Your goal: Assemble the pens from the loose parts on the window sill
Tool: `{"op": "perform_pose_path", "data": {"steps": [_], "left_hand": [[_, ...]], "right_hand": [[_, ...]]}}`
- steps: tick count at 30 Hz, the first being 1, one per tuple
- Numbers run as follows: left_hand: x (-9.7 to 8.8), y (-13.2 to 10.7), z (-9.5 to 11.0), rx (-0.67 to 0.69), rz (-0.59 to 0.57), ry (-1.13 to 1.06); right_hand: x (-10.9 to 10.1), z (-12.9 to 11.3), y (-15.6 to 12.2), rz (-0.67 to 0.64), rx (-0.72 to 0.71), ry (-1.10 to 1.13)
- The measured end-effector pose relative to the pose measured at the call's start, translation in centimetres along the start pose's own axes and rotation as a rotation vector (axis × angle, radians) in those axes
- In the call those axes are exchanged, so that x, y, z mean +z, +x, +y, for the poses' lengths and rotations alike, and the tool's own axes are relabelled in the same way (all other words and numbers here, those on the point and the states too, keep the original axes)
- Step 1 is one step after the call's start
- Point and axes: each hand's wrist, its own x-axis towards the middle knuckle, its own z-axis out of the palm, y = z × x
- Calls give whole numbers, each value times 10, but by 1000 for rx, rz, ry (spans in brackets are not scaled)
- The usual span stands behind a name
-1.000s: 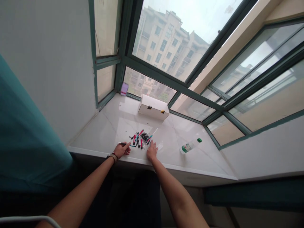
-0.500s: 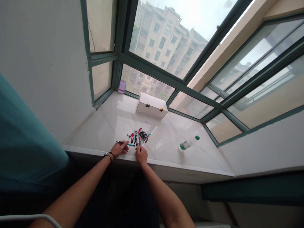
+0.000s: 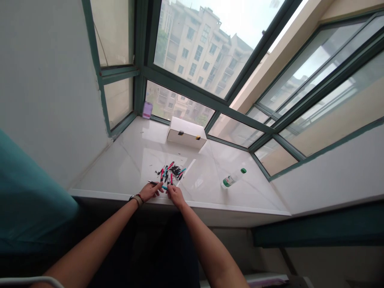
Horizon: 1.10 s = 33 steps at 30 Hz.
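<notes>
A small heap of pens and pen parts point(image 3: 171, 173), red, teal and black, lies on the white marble windowsill point(image 3: 132, 160). My left hand point(image 3: 151, 190) is closed on a thin dark pen with a teal end point(image 3: 158, 184) at the sill's front edge. My right hand point(image 3: 175, 193) sits just right of it, fingers pinched together at the teal end of that pen. A strap circles my left wrist. A white stick-like piece point(image 3: 186, 167) lies at the heap's right.
A white cardboard box point(image 3: 186, 137) stands at the back by the window frame. A clear bottle with a green cap point(image 3: 232, 178) lies on its side to the right. A small purple item point(image 3: 147, 110) leans in the back corner. Teal fabric hangs at left.
My right hand has drawn back from the heap's right side and moved left to meet the left hand at the pen. The view has shifted a little.
</notes>
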Motion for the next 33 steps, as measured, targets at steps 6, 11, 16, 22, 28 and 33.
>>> {"op": "perform_pose_path", "data": {"steps": [6,11,16,22,28,33], "left_hand": [[-7,0,0,-59,71,-139],[-15,0,-7,-45,172,-294],[-19,-2,-7,-58,246,-433],[-16,-4,4,-57,259,-377],[-7,10,19,-115,406,-231],[-7,17,25,-181,480,-13]], "right_hand": [[-2,-5,-1,17,9,78],[-4,-5,-2,35,18,57],[0,-11,-1,63,46,17],[4,-11,-2,26,-11,-97],[5,-6,-5,59,-73,-216],[9,-7,-8,139,-44,-255]]}}
